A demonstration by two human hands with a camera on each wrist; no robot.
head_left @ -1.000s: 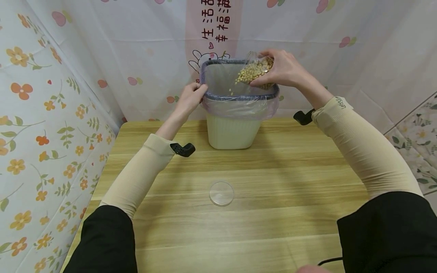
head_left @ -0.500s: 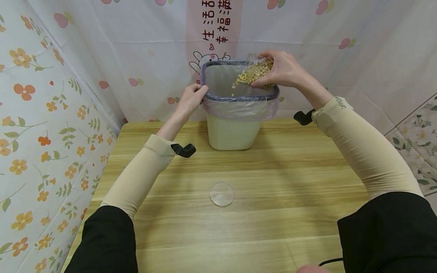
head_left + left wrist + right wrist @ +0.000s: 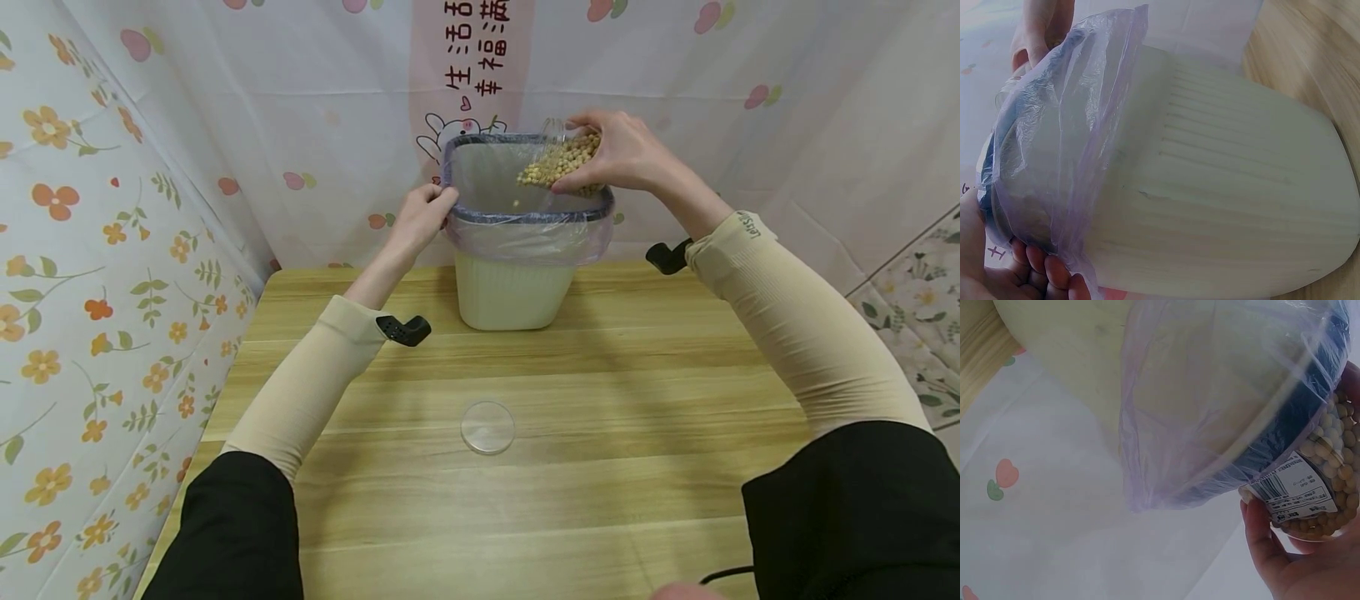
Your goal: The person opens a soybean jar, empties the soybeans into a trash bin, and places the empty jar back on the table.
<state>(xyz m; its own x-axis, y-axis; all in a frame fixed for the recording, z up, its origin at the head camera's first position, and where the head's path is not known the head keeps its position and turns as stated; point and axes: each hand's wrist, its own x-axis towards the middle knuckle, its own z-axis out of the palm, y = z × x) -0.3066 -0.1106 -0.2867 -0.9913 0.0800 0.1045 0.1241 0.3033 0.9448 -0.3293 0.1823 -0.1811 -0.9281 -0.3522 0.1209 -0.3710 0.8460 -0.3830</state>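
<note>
A clear jar of soybeans [image 3: 573, 158] lies tipped over the bin's mouth, its opening toward the left, gripped by my right hand [image 3: 618, 154]. A few beans drop from it into the bin. In the right wrist view a white barcode label [image 3: 1294, 487] shows on the jar. The cream trash bin [image 3: 513, 292] has a dark blue rim ring and a translucent purple bag [image 3: 525, 237] folded over its edge. My left hand [image 3: 420, 217] pinches the bin's left rim, thumb on top; the left wrist view shows its fingers [image 3: 1035, 259] curled beneath the rim against the bag.
A round clear lid [image 3: 487, 427] lies on the wooden table [image 3: 600, 467] in front of the bin. A printed curtain [image 3: 337, 125] hangs close behind the bin, and a flowered one [image 3: 112, 333] runs along the left. A black cable [image 3: 726, 573] shows at the lower right.
Beans keep falling from the tilted jar, fewer in the air now than half a second ago. Both hands stay in nearly the same place.
</note>
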